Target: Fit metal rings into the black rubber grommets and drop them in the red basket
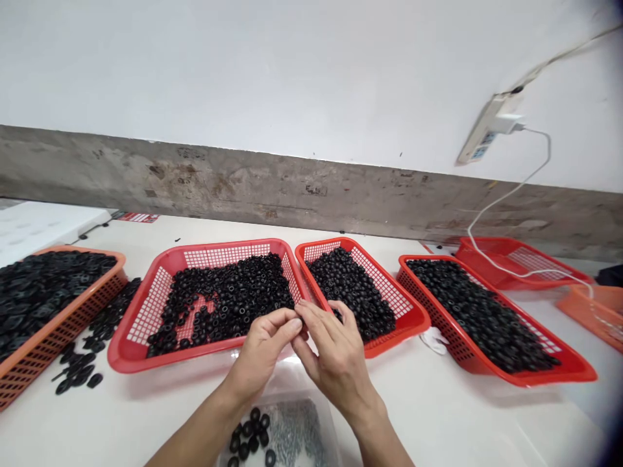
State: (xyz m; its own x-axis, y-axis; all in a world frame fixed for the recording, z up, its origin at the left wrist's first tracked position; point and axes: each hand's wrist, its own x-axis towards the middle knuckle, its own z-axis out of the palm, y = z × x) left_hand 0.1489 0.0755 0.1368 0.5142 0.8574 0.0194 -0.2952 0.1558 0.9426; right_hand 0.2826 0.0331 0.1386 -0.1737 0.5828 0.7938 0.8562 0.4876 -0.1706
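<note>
My left hand [265, 344] and my right hand [335, 347] meet at the fingertips in the middle of the view, above the front edge of a red basket. Both are closed in a pinch. A small dark piece shows between the fingers, mostly hidden, so its kind is unclear. Below the hands stands a clear plastic box [331, 421] with several black rings [253, 428] on its left side and a heap of thin silvery metal pieces [294, 431] on its right. Just beyond the hands, the wide red basket [195, 358] holds many small black rings [243, 292].
A narrower red basket [406, 318] and another red basket [579, 370] to the right hold black pieces. At left is an orange basket [63, 324], with loose black parts [80, 370] beside it. A white cable [487, 207] hangs from a power strip [481, 130] across the far-right baskets.
</note>
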